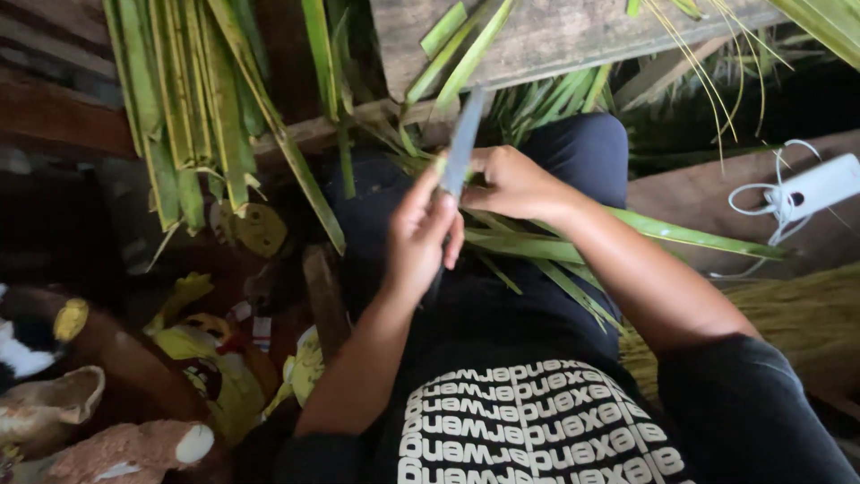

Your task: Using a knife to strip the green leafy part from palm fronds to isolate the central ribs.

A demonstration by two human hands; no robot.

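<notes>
**Knife and palm leaf held over the lap**

Head view: A knife (460,148) is gripped in the left hand (419,235), fingers closed round the handle, blade angled upward. A long green palm leaf (681,235) is pinched in the right hand (513,184) just beside the blade, apparently kept taut against the edge. The leaf lies across the lap, trailing right. More leaf strips (193,116) hang at upper left; soft toys (210,363) lie lower left; a white charger (820,185) rests at right.
</notes>
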